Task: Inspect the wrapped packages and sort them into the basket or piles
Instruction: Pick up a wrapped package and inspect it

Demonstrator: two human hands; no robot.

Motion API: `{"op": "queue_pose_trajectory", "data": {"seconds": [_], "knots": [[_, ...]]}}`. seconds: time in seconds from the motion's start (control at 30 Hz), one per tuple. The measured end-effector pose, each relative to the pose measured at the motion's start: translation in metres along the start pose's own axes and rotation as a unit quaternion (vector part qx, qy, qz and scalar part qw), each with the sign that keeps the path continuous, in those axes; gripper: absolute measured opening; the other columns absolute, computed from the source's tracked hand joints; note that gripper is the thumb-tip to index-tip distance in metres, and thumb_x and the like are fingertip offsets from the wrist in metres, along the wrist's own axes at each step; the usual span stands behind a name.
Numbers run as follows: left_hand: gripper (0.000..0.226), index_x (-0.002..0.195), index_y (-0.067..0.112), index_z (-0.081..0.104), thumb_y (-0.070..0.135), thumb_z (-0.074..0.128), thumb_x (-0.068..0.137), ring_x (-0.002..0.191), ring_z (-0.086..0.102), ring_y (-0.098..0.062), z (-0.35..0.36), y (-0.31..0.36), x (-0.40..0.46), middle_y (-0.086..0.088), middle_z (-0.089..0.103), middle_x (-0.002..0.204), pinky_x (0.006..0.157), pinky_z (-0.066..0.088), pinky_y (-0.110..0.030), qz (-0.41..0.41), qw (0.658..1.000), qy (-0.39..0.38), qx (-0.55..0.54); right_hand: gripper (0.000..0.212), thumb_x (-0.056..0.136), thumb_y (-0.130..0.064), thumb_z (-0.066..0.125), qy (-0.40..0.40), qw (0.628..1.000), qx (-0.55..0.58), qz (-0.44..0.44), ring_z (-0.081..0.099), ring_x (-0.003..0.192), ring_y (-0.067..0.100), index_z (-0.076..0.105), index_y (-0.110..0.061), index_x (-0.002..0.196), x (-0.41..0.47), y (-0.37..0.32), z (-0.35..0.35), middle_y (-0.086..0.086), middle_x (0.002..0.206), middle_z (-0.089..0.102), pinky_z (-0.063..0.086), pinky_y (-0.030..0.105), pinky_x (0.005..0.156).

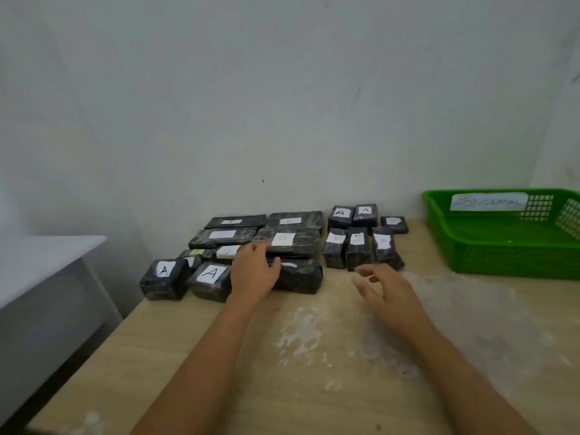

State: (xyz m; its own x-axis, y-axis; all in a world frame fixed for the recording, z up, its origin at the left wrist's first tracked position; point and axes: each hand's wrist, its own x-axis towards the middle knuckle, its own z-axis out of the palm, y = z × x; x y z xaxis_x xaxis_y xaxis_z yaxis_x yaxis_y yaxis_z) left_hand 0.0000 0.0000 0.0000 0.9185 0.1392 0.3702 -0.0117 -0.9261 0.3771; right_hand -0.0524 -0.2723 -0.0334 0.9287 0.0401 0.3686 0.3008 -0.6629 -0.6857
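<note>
Several black wrapped packages with white letter labels lie at the back of the wooden table (314,356). My left hand (255,270) rests on the left end of a dark package (299,275) in the front row, fingers laid over its top. Two packages marked A (163,277) (209,279) sit just left of that hand. My right hand (384,288) hovers open above the table, fingers spread, close to a group of small packages (357,251). A flat package marked B (287,241) lies behind the left hand. The green basket (502,255) labelled ABNORMAL stands at the right.
A white wall rises right behind the packages. A grey-white side table (40,265) stands lower at the left, beyond the table's left edge. White powdery smears mark the table's middle (301,334).
</note>
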Motion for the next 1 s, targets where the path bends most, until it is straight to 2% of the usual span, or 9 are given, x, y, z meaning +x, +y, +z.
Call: {"op": "queue_pose_trajectory", "data": {"seconds": [0.13, 0.27, 0.47, 0.53, 0.6, 0.73, 0.8, 0.87, 1.0], "knots": [[0.052, 0.152, 0.021, 0.043, 0.041, 0.051, 0.104, 0.135, 0.047, -0.03, 0.003, 0.0, -0.004, -0.013, 0.051, 0.147, 0.107, 0.044, -0.044, -0.026, 0.996, -0.08, -0.002, 0.028, 0.101, -0.046, 0.056, -0.017, 1.0, 0.007, 0.008, 0.056, 0.106, 0.003, 0.064, -0.032, 0.124, 0.002, 0.001, 0.0, -0.015, 0.118, 0.059, 0.048, 0.027, 0.087], [0.072, 0.158, 0.026, 0.033, 0.049, 0.064, 0.097, 0.138, 0.047, -0.029, -0.003, 0.002, -0.012, -0.01, 0.042, 0.156, 0.111, 0.043, -0.043, -0.058, 0.983, -0.141, -0.1, 0.026, 0.101, -0.046, 0.056, -0.009, 1.0, 0.008, 0.014, 0.057, 0.105, 0.002, 0.065, -0.033, 0.121, 0.002, 0.007, -0.002, -0.016, 0.117, 0.059, 0.048, 0.026, 0.087], [0.099, 0.155, 0.019, 0.039, 0.052, 0.087, 0.075, 0.141, 0.045, -0.025, -0.01, 0.001, -0.029, -0.004, 0.044, 0.157, 0.11, 0.042, -0.039, -0.092, 0.959, -0.152, -0.222, 0.018, 0.101, -0.044, 0.057, -0.01, 0.999, 0.031, 0.034, 0.057, 0.1, -0.002, 0.063, -0.035, 0.116, 0.001, 0.007, -0.005, -0.016, 0.115, 0.061, 0.045, 0.018, 0.077], [0.086, 0.148, 0.018, 0.05, 0.046, 0.088, 0.076, 0.135, 0.049, -0.023, -0.008, 0.0, -0.03, -0.004, 0.05, 0.151, 0.106, 0.043, -0.037, -0.104, 0.953, -0.136, -0.249, 0.02, 0.101, -0.044, 0.057, -0.021, 0.997, 0.06, 0.052, 0.058, 0.099, -0.004, 0.062, -0.035, 0.118, -0.001, 0.004, -0.005, -0.017, 0.115, 0.061, 0.044, 0.014, 0.073], [0.058, 0.133, 0.02, 0.064, 0.036, 0.086, 0.082, 0.122, 0.053, -0.017, -0.005, 0.003, -0.03, -0.004, 0.058, 0.141, 0.099, 0.045, -0.033, -0.11, 0.947, -0.117, -0.28, 0.023, 0.101, -0.047, 0.056, -0.043, 0.991, 0.103, 0.079, 0.059, 0.099, -0.004, 0.061, -0.035, 0.12, -0.004, 0.001, -0.006, -0.017, 0.117, 0.062, 0.045, 0.013, 0.07], [0.026, 0.11, 0.026, 0.073, 0.025, 0.083, 0.086, 0.113, 0.062, -0.019, 0.004, 0.019, -0.028, 0.005, 0.064, 0.113, 0.097, 0.055, -0.045, -0.098, 0.93, -0.107, -0.338, 0.036, 0.098, -0.051, 0.059, -0.052, 0.976, 0.174, 0.117, 0.063, 0.101, -0.001, 0.057, -0.031, 0.128, -0.005, 0.0, -0.01, -0.011, 0.116, 0.066, 0.049, 0.017, 0.073], [0.022, 0.103, 0.027, 0.074, 0.019, 0.084, 0.085, 0.104, 0.07, -0.025, 0.006, 0.03, -0.022, -0.003, 0.068, 0.11, 0.091, 0.06, -0.048, -0.105, 0.896, -0.116, -0.415, 0.038, 0.097, -0.051, 0.061, -0.027, 0.973, 0.19, 0.128, 0.063, 0.101, 0.001, 0.056, -0.03, 0.129, -0.001, 0.0, -0.016, -0.01, 0.117, 0.065, 0.049, 0.018, 0.074], [0.022, 0.102, 0.024, 0.074, 0.013, 0.082, 0.086, 0.097, 0.074, -0.027, 0.005, 0.045, -0.019, -0.01, 0.073, 0.108, 0.084, 0.062, -0.043, -0.107, 0.855, -0.125, -0.491, 0.035, 0.096, -0.049, 0.063, 0.018, 0.97, 0.204, 0.132, 0.063, 0.099, 0.003, 0.058, -0.029, 0.124, 0.005, 0.002, -0.022, -0.009, 0.115, 0.065, 0.048, 0.019, 0.073], [0.019, 0.107, 0.02, 0.074, 0.014, 0.078, 0.089, 0.098, 0.074, -0.024, 0.016, 0.078, -0.025, -0.006, 0.078, 0.102, 0.078, 0.058, -0.033, -0.104, 0.781, -0.13, -0.602, 0.025, 0.096, -0.049, 0.063, 0.074, 0.957, 0.253, 0.123, 0.068, 0.097, 0.007, 0.065, -0.03, 0.112, 0.01, 0.007, -0.034, -0.008, 0.108, 0.07, 0.049, 0.018, 0.075]]}}
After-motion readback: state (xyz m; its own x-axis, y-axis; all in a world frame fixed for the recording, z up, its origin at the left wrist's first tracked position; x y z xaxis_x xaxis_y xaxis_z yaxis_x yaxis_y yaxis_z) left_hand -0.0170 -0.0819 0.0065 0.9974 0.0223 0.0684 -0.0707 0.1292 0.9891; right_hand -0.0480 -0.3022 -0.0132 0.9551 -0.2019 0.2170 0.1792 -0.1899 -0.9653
